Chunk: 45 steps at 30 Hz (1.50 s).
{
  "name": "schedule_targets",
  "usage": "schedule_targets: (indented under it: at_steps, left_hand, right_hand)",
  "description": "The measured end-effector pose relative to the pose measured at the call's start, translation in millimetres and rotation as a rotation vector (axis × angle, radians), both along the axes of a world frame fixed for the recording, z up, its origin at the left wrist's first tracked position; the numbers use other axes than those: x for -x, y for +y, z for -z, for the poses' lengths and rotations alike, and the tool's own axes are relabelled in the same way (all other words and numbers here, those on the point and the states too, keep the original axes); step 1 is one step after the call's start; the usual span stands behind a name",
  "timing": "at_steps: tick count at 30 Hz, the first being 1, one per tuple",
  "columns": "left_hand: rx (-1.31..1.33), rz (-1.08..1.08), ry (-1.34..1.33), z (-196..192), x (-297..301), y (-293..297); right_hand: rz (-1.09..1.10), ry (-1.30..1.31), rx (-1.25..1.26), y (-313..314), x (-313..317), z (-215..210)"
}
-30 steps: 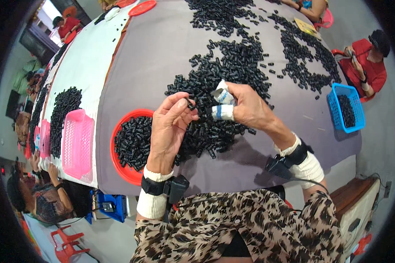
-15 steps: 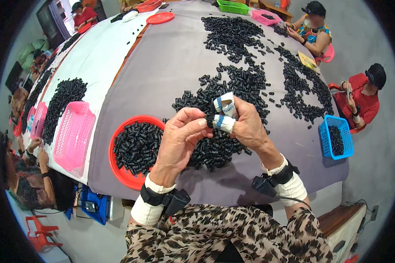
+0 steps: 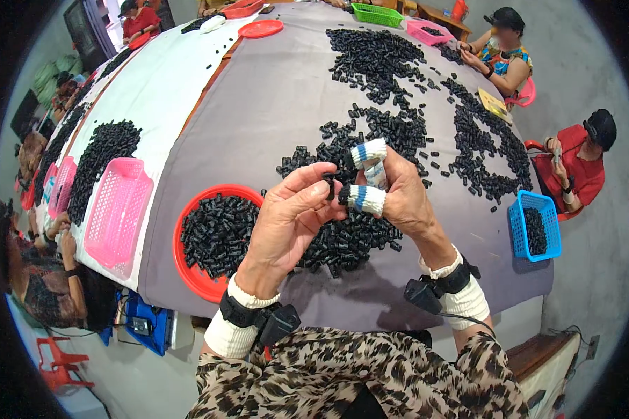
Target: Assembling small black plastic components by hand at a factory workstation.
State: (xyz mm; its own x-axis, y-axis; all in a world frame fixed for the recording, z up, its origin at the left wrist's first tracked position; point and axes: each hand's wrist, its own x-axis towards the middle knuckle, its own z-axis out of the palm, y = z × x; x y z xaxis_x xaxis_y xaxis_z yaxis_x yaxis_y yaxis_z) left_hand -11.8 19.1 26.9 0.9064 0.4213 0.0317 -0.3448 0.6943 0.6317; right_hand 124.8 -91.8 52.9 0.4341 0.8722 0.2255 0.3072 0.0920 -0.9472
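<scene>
My left hand pinches a small black tubular part between thumb and fingertips. Close by on its right, my right hand has bent fingers. Knitted white sleeves with blue stripes and dark ends cover two of its fingertips, the upper sleeve and the lower sleeve, held apart. A pale, wrapped-looking thing shows between them; whether it is held or worn I cannot tell. Beneath my hands lies a heap of black parts. A round red tray full of similar parts stands left of my left hand.
A pink basket lies on the white cloth at left, beside another black heap. At right, a blue basket holds black parts. Co-workers sit around the table, one in red nearby. Black devices with a cable are strapped to my wrists.
My right hand has shifted slightly right, opening a small gap from my left. The black part shows more clearly in my left fingertips. The whole view has tilted slightly.
</scene>
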Motion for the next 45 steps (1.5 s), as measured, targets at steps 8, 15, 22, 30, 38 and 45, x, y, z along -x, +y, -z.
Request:
schedule_targets:
  at_steps: [8,15,22,30,38,45]
  left_hand:
    - [-0.011,-0.083,0.081,-0.1,-8.4,-8.5]
    - [-0.095,-0.135,0.105,5.5,-8.8,-9.3]
    - [-0.144,-0.183,0.103,0.1,-11.1,-18.1]
    - [-0.211,-0.217,0.111,2.1,-13.4,-20.7]
    - [-0.195,-0.204,0.114,0.7,-12.2,-22.8]
    - [-0.245,-0.246,0.161,-1.1,-13.7,-22.9]
  right_hand:
    - [-0.058,-0.128,-0.115,2.4,4.1,12.9]
    - [0.014,-0.125,-0.129,-0.2,5.8,19.3]
    - [-0.023,0.114,-0.104,-7.6,2.3,27.4]
    - [-0.058,0.323,-0.118,-10.4,3.4,37.2]
    - [-0.064,0.382,-0.107,-11.0,4.9,41.3]
    - [-0.028,0.249,-0.082,-10.3,8.7,36.2]
